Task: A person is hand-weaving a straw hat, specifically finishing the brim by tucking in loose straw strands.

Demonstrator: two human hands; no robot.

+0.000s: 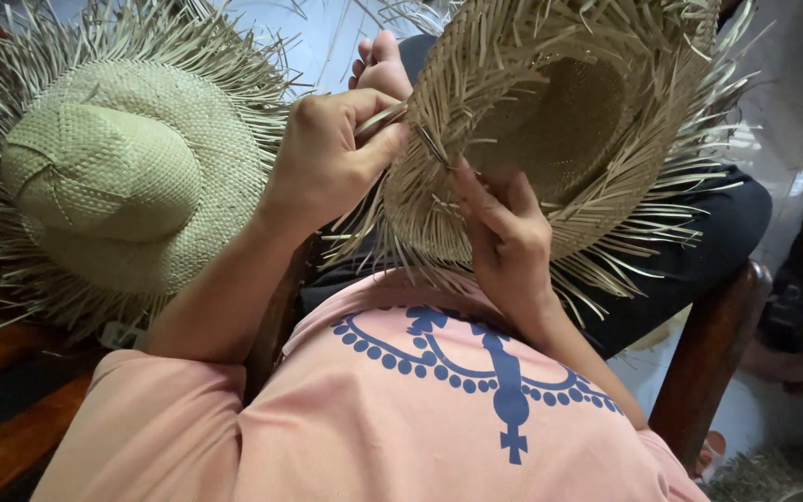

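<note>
left hand [327,158]: pinches a straw strand [381,119] at the brim.
right hand [504,232]: fingers clamp the unfinished hat [550,121].
risk: a hard pull likely snaps the strand — brim weave loosens.

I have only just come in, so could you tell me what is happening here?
A seated person in a pink shirt is working on an unfinished straw hat, held upside down over the lap, with loose strands sticking out all round its brim. The left hand pinches strands at the brim's edge, and the right hand presses on the weave beside it. A second, similar hat lies crown up to the left.
</note>
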